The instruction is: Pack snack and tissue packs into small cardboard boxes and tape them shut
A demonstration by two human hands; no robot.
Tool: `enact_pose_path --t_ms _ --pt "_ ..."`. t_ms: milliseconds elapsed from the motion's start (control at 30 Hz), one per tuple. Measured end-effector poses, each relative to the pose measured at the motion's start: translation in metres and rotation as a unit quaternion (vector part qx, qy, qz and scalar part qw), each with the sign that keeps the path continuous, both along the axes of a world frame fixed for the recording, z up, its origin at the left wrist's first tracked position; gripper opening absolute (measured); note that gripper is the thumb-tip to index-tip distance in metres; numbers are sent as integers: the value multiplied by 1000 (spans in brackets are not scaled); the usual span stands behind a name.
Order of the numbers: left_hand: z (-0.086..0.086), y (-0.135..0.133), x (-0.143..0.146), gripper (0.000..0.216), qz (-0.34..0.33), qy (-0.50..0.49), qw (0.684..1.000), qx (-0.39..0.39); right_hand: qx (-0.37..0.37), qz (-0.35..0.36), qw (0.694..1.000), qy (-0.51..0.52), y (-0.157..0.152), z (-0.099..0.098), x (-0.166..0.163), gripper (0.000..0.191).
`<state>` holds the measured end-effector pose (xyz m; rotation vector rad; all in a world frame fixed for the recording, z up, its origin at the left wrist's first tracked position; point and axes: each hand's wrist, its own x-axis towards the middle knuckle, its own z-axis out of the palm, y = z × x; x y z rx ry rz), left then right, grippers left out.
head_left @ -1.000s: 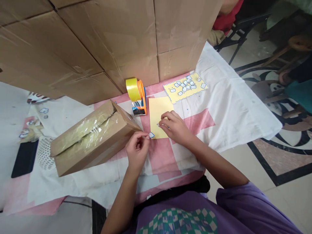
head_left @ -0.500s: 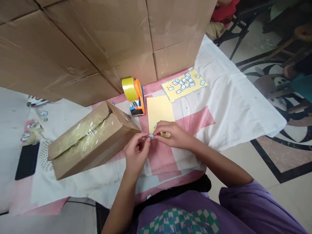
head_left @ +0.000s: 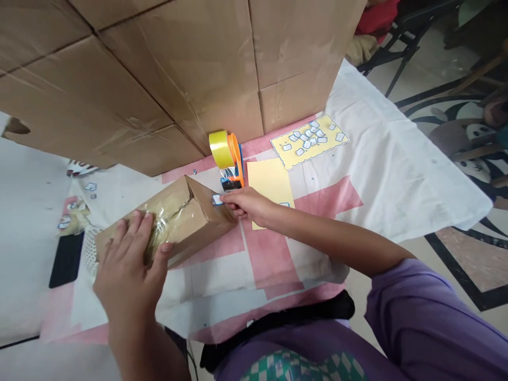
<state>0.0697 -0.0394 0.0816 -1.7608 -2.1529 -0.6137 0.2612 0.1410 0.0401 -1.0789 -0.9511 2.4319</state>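
Observation:
A small taped cardboard box [head_left: 186, 214] lies on the pink-and-white cloth. My left hand [head_left: 129, 264] rests flat on the box's near end, fingers spread over the shiny tape. My right hand [head_left: 244, 203] pinches a small white sticker with a blue edge [head_left: 217, 199] and holds it against the box's right end face. Just behind my right hand lies a plain yellow backing sheet [head_left: 271, 185].
A yellow tape roll in an orange dispenser [head_left: 227, 155] stands behind the box. A yellow sheet with several stickers [head_left: 309, 140] lies farther right. Large stacked cardboard cartons [head_left: 178, 69] wall off the back. A black phone [head_left: 66, 259] lies at the left. Chair legs stand at upper right.
My left hand let go of the sticker and moved left onto the box top. My right hand carried the sticker from the yellow sheet to the box's end face.

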Motion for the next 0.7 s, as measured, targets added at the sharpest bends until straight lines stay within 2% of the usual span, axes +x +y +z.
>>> enact_pose_path --t_ms 133,433,500,633,667,700 --pt "-2 2 4 58 -4 -2 1000 8 4 2 1000 -23 -7 -8 -12 42" --pt "0 0 5 59 1 -7 1000 8 28 -7 999 -17 -11 -21 -19 43" --pt "0 1 5 58 -1 -3 1000 10 79 -11 996 -29 -12 -28 -20 40" --pt "-2 2 4 59 4 -3 1000 7 265 -52 961 -53 -18 -36 -14 19" --pt "-2 1 2 59 7 -5 1000 6 306 -40 951 -39 -21 -37 -9 16" --pt "-2 1 1 59 7 -6 1000 8 339 -8 940 -21 -24 -38 -4 20"
